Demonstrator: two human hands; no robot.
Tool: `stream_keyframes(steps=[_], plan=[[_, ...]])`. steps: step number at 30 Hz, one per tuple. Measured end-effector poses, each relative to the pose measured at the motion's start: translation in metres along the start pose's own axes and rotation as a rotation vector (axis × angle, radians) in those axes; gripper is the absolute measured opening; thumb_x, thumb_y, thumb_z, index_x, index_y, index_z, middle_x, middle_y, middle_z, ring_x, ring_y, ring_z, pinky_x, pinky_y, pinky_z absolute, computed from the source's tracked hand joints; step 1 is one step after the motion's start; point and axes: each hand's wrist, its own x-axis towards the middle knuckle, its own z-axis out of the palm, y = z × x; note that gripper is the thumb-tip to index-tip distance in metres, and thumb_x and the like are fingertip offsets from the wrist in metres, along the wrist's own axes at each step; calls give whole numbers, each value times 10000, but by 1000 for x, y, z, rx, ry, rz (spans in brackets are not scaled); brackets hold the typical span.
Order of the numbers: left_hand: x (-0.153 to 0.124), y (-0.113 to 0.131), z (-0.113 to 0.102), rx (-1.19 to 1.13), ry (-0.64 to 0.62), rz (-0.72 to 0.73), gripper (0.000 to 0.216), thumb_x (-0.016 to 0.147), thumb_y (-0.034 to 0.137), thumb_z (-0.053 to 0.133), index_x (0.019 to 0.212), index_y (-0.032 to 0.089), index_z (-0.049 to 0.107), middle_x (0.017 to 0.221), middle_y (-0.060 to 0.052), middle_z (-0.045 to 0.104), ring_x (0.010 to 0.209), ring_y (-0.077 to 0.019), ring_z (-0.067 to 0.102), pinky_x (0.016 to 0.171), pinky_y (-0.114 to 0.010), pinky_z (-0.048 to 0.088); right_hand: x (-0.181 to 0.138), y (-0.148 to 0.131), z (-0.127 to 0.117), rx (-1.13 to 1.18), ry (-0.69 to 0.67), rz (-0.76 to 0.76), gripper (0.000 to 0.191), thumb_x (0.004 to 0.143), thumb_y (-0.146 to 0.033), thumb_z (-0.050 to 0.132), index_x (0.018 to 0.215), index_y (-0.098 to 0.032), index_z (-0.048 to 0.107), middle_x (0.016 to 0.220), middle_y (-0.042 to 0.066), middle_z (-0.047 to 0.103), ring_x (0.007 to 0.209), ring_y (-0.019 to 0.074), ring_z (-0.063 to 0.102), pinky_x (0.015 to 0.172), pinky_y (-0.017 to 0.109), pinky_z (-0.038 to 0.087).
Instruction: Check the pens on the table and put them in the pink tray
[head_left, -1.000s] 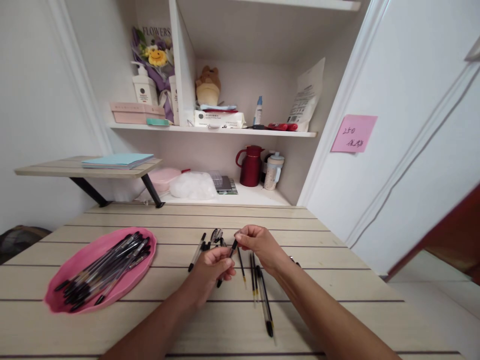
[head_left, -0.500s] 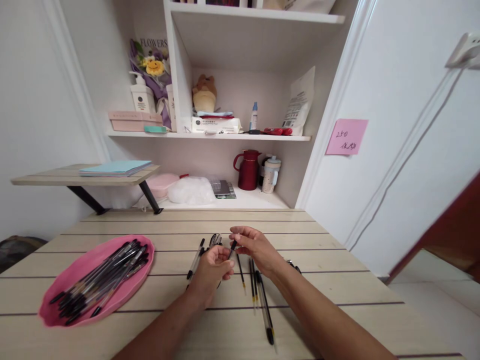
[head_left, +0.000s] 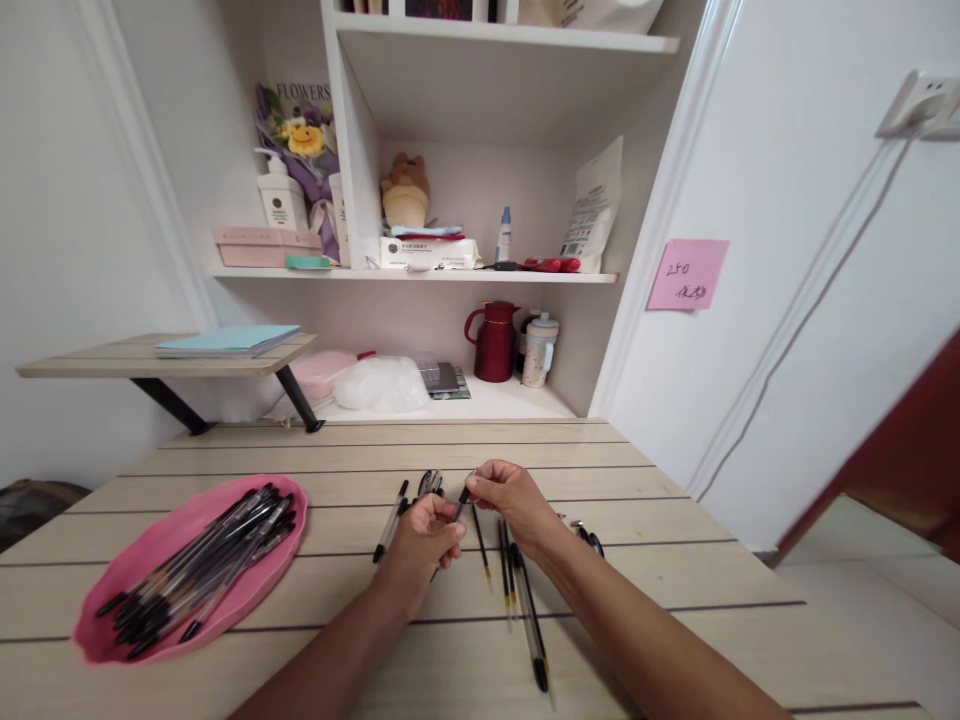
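Observation:
Over the middle of the wooden table (head_left: pixel 675 570), both of my hands grip one black pen (head_left: pixel 460 503). My left hand (head_left: pixel 424 545) is closed around its lower barrel. My right hand (head_left: pixel 508 500) pinches its upper end. Loose pens and thin refills (head_left: pixel 517 585) lie on the table just below and to the right of my hands. More pen parts (head_left: pixel 405 500) lie to the left of my hands. A pink oval tray (head_left: pixel 150 545) at the left holds several black pens (head_left: pixel 206 560).
Shelves behind the table hold a red jug (head_left: pixel 495 340), a cup (head_left: pixel 538 350), a plush toy, bottles and boxes. A small raised stand (head_left: pixel 150 355) with a blue book is at the back left. A pink note (head_left: pixel 686 273) hangs on the right wall.
My hands have stayed together on the pen, shifting slightly; the camera view tilted up a little, so the shelves sit lower in the frame.

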Motion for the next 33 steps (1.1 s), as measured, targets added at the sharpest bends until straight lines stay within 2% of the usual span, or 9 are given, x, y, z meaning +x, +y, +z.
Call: stream_keyframes(steps=[4,8,10,14,18,21,26,30,33], plan=[[-1,-1,-1,-15,-7,-12,232,597,191,621,754,169,452,543,70,458,417,-40,424,394,-162,272,-1,0,0,59,-116,46,284,578,-358,692,772,-171,605,720,7,606,622,104,514,572,229,375],[-1,-4,-2,19,-10,-3,223,602,189,620,751,166,457,555,66,470,430,-42,438,401,-163,276,0,2,1,-11,-10,-8,270,513,-341,734,581,-150,557,550,-25,545,499,72,434,516,216,346],[0,-4,-2,18,1,-10,227,596,192,624,752,167,461,550,67,472,422,-45,439,399,-167,276,-1,1,1,-31,-2,6,277,506,-347,737,608,-154,565,560,-26,551,502,76,439,508,214,346],[-1,-4,-3,-11,5,-19,238,580,197,639,737,171,463,546,70,472,416,-46,439,397,-167,274,-3,-2,0,29,-97,48,309,554,-382,700,746,-155,617,713,16,608,585,97,500,563,228,381],[-3,-4,-3,21,15,8,236,576,190,643,734,168,470,541,68,474,423,-49,445,399,-165,275,-1,1,-1,-7,-13,-17,276,502,-349,736,594,-150,568,567,-16,555,525,84,456,524,219,349],[-4,-4,-3,16,23,9,242,564,192,652,726,169,474,522,70,468,416,-53,444,400,-168,277,-1,2,-1,-56,3,-25,285,491,-358,739,567,-157,552,534,-22,540,512,89,443,513,225,345],[-5,-1,-3,-78,-59,-51,238,591,247,655,730,170,478,517,67,468,411,-51,434,405,-168,279,-6,-2,1,-2,-64,7,330,536,-388,710,763,-160,638,703,16,611,579,97,492,575,232,384],[-6,0,-5,-105,-139,-88,210,639,286,624,736,166,481,600,35,532,426,-50,450,408,-172,283,-6,-1,1,47,-63,-10,289,548,-385,706,695,-146,639,666,13,603,537,79,462,563,227,378],[-6,-1,-6,-88,-141,-74,214,641,298,628,738,159,498,610,26,541,430,-50,453,408,-172,278,-5,0,1,36,-25,-11,274,527,-374,720,652,-151,623,637,5,598,544,87,467,561,229,378]])
